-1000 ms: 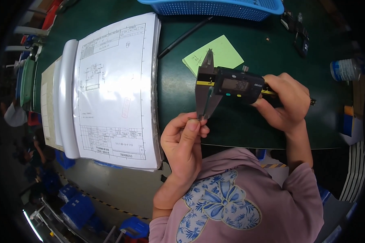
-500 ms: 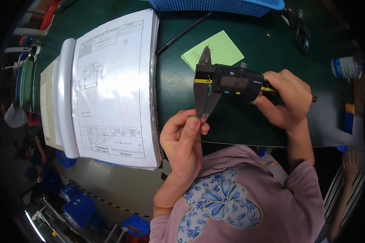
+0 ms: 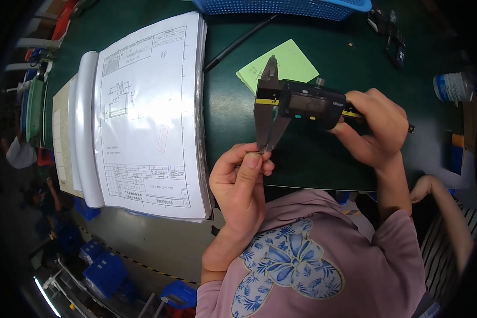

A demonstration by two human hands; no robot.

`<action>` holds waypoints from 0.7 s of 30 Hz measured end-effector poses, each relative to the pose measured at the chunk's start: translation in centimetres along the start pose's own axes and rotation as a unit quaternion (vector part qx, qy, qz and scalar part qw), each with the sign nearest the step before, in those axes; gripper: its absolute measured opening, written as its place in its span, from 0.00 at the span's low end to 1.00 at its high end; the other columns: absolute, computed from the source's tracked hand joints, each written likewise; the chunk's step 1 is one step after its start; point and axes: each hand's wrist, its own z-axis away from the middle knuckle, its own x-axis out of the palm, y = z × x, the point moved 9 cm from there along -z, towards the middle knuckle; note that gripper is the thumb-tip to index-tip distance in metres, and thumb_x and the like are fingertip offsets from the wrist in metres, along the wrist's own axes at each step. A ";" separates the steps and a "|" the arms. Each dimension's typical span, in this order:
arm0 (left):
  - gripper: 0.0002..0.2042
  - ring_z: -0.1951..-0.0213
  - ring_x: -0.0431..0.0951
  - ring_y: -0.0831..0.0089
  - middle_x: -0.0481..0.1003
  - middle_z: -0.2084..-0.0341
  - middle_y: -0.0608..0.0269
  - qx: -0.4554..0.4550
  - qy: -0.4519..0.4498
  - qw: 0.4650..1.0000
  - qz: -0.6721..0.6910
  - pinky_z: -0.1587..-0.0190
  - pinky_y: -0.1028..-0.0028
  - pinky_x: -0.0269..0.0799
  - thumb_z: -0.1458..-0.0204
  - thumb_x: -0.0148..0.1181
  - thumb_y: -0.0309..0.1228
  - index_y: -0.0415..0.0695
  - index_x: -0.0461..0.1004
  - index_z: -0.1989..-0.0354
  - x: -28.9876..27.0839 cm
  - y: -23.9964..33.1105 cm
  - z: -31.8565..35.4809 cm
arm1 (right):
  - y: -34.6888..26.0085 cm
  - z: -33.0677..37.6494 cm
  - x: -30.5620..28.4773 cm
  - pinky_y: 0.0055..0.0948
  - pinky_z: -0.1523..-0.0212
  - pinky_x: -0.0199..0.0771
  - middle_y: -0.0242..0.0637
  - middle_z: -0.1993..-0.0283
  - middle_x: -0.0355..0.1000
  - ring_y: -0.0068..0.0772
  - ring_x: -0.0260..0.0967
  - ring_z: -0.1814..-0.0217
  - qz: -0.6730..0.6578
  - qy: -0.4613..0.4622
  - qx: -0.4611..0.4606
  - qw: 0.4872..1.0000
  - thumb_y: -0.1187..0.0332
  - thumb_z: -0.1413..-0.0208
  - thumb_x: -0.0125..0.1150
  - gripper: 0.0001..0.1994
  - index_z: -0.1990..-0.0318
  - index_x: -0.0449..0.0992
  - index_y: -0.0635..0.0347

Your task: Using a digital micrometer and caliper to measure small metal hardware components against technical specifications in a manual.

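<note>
My right hand [image 3: 376,124] is closed round the beam of a black digital caliper [image 3: 311,103], with the thumb against the slider's lower corner. The caliper's steel jaws point down toward my left hand [image 3: 240,188]. Between thumb and fingers that hand pinches a small thin piece [image 3: 254,152], mostly hidden by the fingertips. The jaw tips meet those fingertips; whether they close on the piece I cannot tell. Beyond the upper jaw lies a pad of light green notes [image 3: 297,61] with handwriting. To the left is an open booklet of technical drawings [image 3: 143,116] in plastic sleeves.
A black pen [image 3: 238,45] lies between booklet and notes. At the far edge stands a blue perforated basket [image 3: 286,7]. Black tools [image 3: 393,47] and a clear labelled jar [image 3: 452,88] are at the right on the green table [image 3: 323,164]. Another person's arm [image 3: 450,212] is close at right.
The caliper has tilted slightly and its jaws have shifted a little to the right over my left fingertips. The neighbouring person's arm at the right has moved to the left, toward the table edge.
</note>
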 end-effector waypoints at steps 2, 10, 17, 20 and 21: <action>0.07 0.73 0.71 0.76 0.70 0.70 0.57 -0.001 0.001 1.000 0.001 0.69 0.82 0.67 0.52 0.49 0.22 0.35 0.67 0.64 0.1 0.0 0.0 | 0.0 0.0 -0.1 0.19 0.86 0.57 0.33 0.83 0.63 0.28 0.60 0.86 -0.004 0.003 -0.002 1.000 0.62 0.69 0.66 0.16 0.75 0.70 0.62; 0.07 0.74 0.70 0.77 0.70 0.71 0.56 0.011 0.015 1.000 -0.019 0.69 0.82 0.67 0.52 0.49 0.22 0.34 0.67 0.64 0.2 0.4 -0.1 | 0.5 0.2 0.0 0.20 0.87 0.55 0.33 0.86 0.60 0.30 0.57 0.88 0.035 0.001 0.031 0.999 0.59 0.71 0.66 0.16 0.78 0.69 0.60; 0.07 0.74 0.70 0.77 0.71 0.73 0.56 0.009 0.021 1.000 -0.018 0.69 0.81 0.67 0.52 0.49 0.22 0.34 0.67 0.64 0.2 0.2 -0.3 | 0.7 0.2 0.0 0.20 0.87 0.53 0.34 0.86 0.60 0.27 0.57 0.88 0.028 -0.004 0.028 0.999 0.63 0.72 0.67 0.16 0.78 0.69 0.64; 0.07 0.75 0.70 0.77 0.71 0.73 0.56 0.008 0.015 1.000 -0.014 0.69 0.81 0.67 0.52 0.49 0.22 0.34 0.67 0.65 0.3 0.2 -0.3 | 0.6 0.1 -0.1 0.20 0.87 0.54 0.34 0.86 0.60 0.28 0.57 0.88 0.034 -0.012 0.035 0.999 0.63 0.71 0.66 0.15 0.79 0.69 0.63; 0.07 0.75 0.70 0.77 0.71 0.73 0.56 0.012 0.010 1.000 -0.009 0.69 0.81 0.67 0.52 0.49 0.22 0.34 0.67 0.65 0.4 0.3 -0.3 | 0.5 0.0 -0.2 0.20 0.87 0.54 0.34 0.86 0.60 0.28 0.57 0.88 0.040 -0.010 0.030 0.999 0.63 0.71 0.66 0.15 0.79 0.69 0.63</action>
